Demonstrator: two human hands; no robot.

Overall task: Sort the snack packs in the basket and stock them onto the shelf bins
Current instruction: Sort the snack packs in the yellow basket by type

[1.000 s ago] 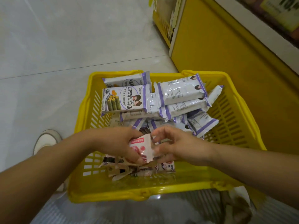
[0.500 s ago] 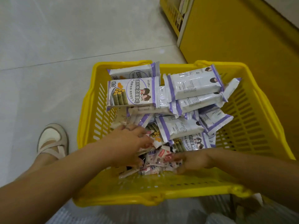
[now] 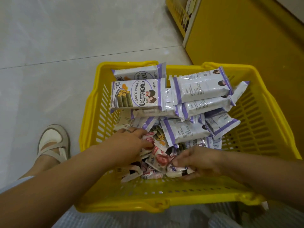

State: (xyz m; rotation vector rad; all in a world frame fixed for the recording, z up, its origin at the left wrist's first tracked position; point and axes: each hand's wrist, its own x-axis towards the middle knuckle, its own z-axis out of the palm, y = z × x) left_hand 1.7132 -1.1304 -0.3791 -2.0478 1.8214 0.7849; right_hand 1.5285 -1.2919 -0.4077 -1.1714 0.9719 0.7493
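Both hands are down in the near end of the basket. The left hand [image 3: 130, 145] lies palm down, fingers bent over the small packs [image 3: 158, 159] and thumb pressed on a pink-and-white one; it looks like a pinch, though the palm hides most of that. The right hand [image 3: 202, 162] has its fingers curled round a white sachet [image 3: 178, 172], gripping it low against the near wall.

Pale floor tiles [image 3: 65, 38] spread out beyond and to the left of the hands. Past the right hand, up in the far corner, stands a yellow shelf unit [image 3: 238, 30]. The yellow basket [image 3: 92, 112] surrounds both hands, its slotted walls showing on each side. Just beyond the fingertips, the purple-and-white snack packs [image 3: 136, 94] are heaped across the far half, some face up, some showing their printed backs, overlapping one another. Left of the left forearm, outside the basket, a pale shoe [image 3: 54, 142] sits on the floor. Between the two hands, the small packs lie jumbled and touching.
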